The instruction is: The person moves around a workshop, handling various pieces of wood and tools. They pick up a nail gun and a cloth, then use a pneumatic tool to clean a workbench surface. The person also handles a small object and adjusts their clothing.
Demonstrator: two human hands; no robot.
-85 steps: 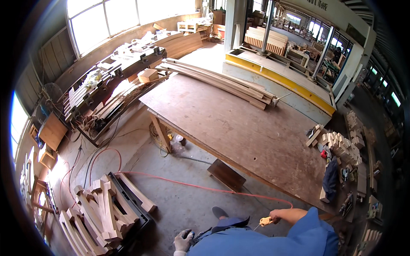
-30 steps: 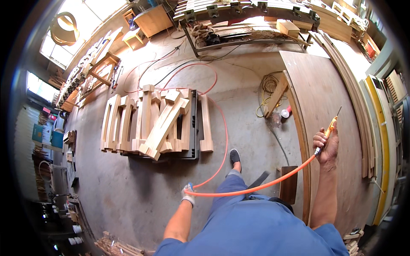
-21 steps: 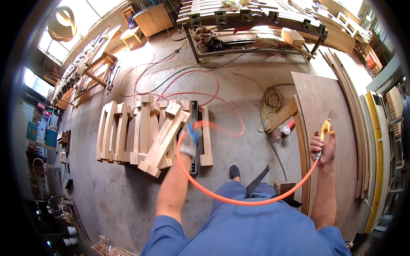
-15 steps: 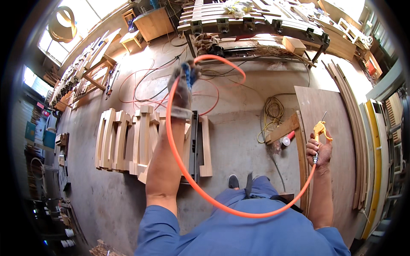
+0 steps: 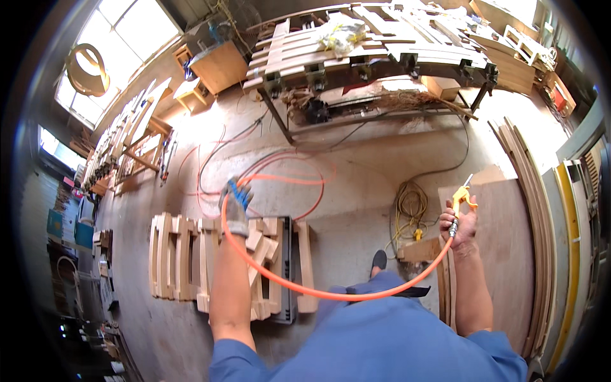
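My left hand (image 5: 237,205), in a grey and blue work glove, is closed round an orange air hose (image 5: 305,290) above a row of cut wooden pieces. From there the hose sags across my front and rises to a yellow air blow gun (image 5: 463,198) at the right. Bare and closed, my right hand (image 5: 459,224) grips that gun near its metal coupling, with the thin nozzle pointing up. The wooden pieces (image 5: 184,254) are notched and stand side by side on the floor; a black crate (image 5: 289,280) is beside them.
Hose loops and cables (image 5: 318,204) lie on the floor ahead, with a coiled yellow cable (image 5: 410,207) to the right. A long workbench (image 5: 293,130) loaded with wooden slats stands at the back. Wooden sheets (image 5: 503,254) lean at the right.
My left hand has come down and left with the hose, nearer the wooden pieces. My right hand still holds the blow gun, slightly further left. One foot has stepped forward and the view has shifted.
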